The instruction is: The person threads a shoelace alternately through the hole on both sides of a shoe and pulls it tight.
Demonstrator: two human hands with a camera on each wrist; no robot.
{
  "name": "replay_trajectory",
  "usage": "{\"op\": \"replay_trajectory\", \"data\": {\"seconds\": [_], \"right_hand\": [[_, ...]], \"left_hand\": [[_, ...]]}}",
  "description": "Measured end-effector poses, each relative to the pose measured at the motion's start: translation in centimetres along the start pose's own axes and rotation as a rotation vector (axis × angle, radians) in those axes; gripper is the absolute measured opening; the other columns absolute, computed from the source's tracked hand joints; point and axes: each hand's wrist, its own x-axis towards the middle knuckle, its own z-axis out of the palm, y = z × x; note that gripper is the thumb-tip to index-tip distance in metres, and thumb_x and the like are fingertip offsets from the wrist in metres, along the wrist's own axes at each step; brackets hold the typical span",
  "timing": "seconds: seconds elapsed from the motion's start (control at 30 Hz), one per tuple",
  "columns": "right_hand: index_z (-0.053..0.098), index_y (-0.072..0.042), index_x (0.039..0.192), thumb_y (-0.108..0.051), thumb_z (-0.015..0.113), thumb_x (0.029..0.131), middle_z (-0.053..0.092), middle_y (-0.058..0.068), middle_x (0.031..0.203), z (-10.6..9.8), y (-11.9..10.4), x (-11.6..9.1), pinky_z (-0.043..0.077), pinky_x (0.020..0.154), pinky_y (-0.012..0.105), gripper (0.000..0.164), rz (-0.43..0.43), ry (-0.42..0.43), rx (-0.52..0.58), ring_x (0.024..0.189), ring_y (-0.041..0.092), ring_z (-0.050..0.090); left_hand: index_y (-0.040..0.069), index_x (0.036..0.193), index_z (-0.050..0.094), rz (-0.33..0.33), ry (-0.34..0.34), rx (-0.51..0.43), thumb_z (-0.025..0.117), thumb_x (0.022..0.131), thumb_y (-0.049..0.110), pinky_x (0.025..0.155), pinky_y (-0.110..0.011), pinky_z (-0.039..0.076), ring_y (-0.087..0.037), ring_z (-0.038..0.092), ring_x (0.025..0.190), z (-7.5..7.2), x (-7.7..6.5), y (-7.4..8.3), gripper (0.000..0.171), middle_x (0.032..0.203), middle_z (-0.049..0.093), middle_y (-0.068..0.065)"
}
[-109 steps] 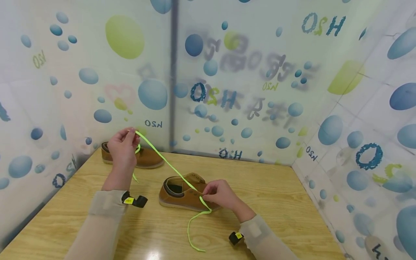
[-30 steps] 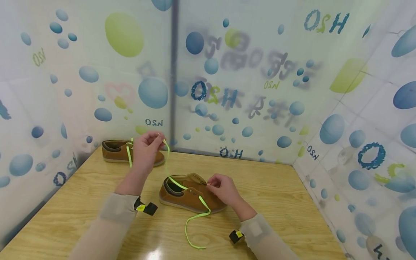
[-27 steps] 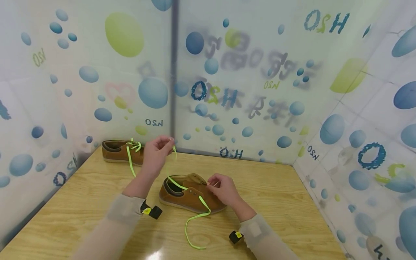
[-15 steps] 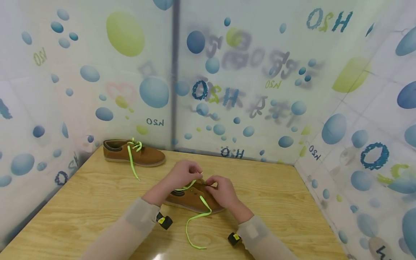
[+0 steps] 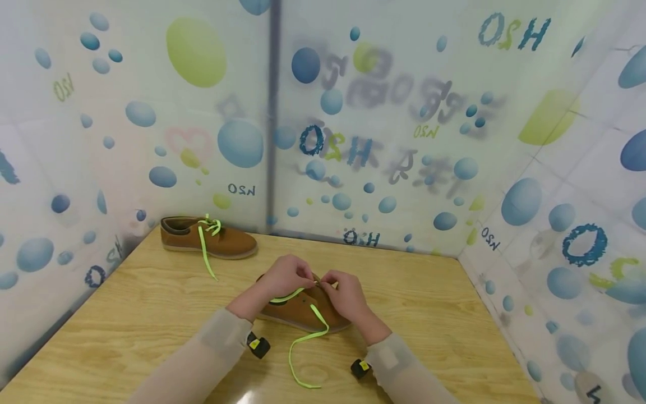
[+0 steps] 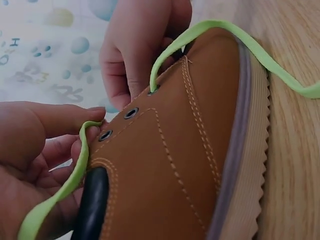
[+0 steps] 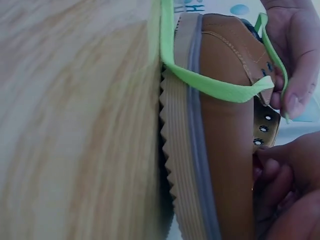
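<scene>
A brown leather shoe point(image 5: 290, 314) stands on the wooden table, toe to the right, partly covered by my hands. My left hand point(image 5: 287, 278) pinches one end of a neon-green shoelace point(image 6: 75, 175) between thumb and fingers, its tip close to the bare eyelets point(image 6: 131, 113). The lace's other part comes out of the near side's front eyelet and trails onto the table. My right hand point(image 5: 348, 294) pinches the far eyelet flap point(image 7: 265, 125) by its front end. In the right wrist view, the lace tip points down between the two eyelet rows.
A second brown shoe point(image 5: 232, 242), with a green lace tied in its eyelets, stands at the table's back left. Patterned sheets point(image 5: 328, 112) enclose the table point(image 5: 414, 314) at the back and sides. Small black cameras point(image 5: 259, 345) sit at both wrists.
My left hand has come down and right with the lace end, from above the table to the shoe's eyelets. My right hand moved from the lace at the near side to the far flap.
</scene>
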Motion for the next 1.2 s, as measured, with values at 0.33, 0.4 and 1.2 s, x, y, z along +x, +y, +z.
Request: {"op": "replay_trajectory", "data": {"seconds": [0.33,0.4,1.2], "right_hand": [[0.077,-0.014,0.092,-0.012,0.07,0.102,0.076,-0.001,0.087,-0.5,0.0,-0.3,0.052,0.071,0.025,0.013,0.046,-0.053,0.082,0.078,0.009,0.063],[0.078,-0.014,0.092,-0.012,0.07,0.102,0.077,-0.001,0.087,-0.5,0.0,-0.3,0.051,0.07,0.025,0.012,0.041,-0.05,0.098,0.077,0.008,0.062],[0.081,-0.004,0.096,-0.008,0.07,0.102,0.076,0.011,0.087,-0.7,1.1,0.0,0.052,0.061,0.022,0.013,0.097,-0.149,0.33,0.063,0.007,0.058]], "left_hand": [[0.014,0.078,0.08,0.023,0.072,0.111,0.079,0.087,0.005,0.07,-0.03,0.054,-0.01,0.062,0.074,1.7,0.1,0.0,0.013,0.08,0.074,0.005],[0.014,0.077,0.08,0.02,0.083,0.127,0.079,0.087,0.005,0.068,-0.029,0.053,-0.01,0.061,0.072,2.0,0.1,0.1,0.014,0.078,0.074,0.005],[0.016,0.079,0.081,0.017,0.203,0.181,0.08,0.091,0.008,0.065,-0.028,0.055,-0.01,0.064,0.072,3.4,-0.1,0.2,0.014,0.082,0.077,0.004]]}}
